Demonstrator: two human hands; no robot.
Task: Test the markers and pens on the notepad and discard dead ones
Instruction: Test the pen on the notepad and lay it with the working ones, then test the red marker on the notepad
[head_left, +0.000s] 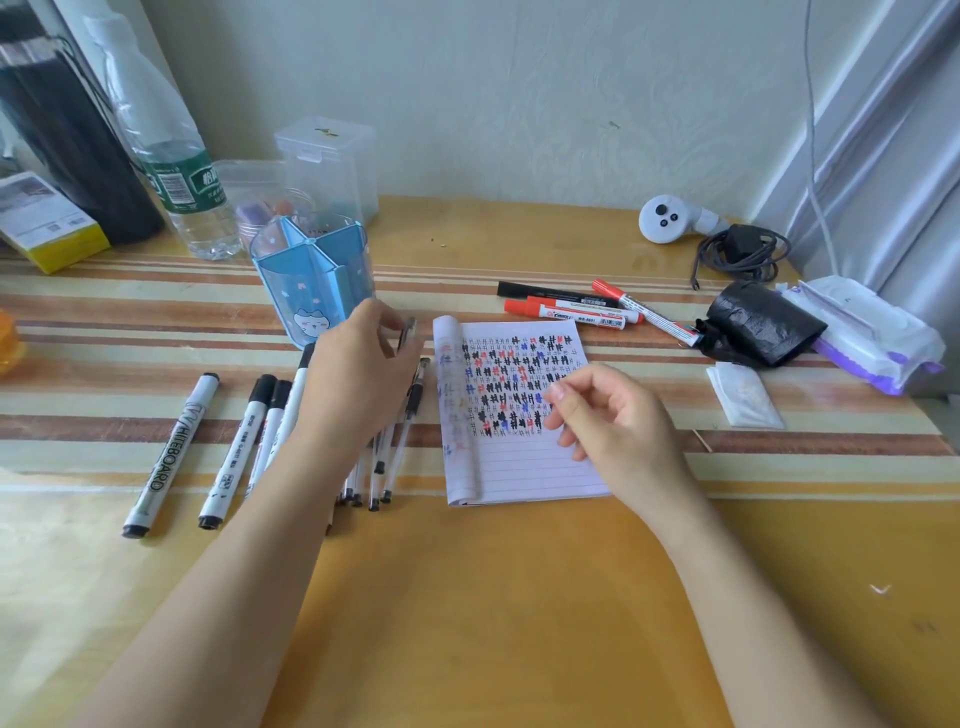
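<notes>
Two hands over a desk of pens and a notepad.

Head view: the left hand (358, 374) pinches a small dark pen cap (407, 335), standing nearly upright, at middle left. The right hand (613, 415) hangs loosely curled, holding nothing, over the paper notepad (519, 457) in the middle. The lined page runs long toward the wall, full of scribbles. Smooth plastic white markers (228, 452) lie lower left, slanting up-right. Red markers (571, 312) lie sideways above. The near yellow table (493, 623) is bare.

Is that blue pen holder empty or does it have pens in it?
Apparently empty: nothing shows above the blue pen holder's rim; its bottom is unclear.
</notes>
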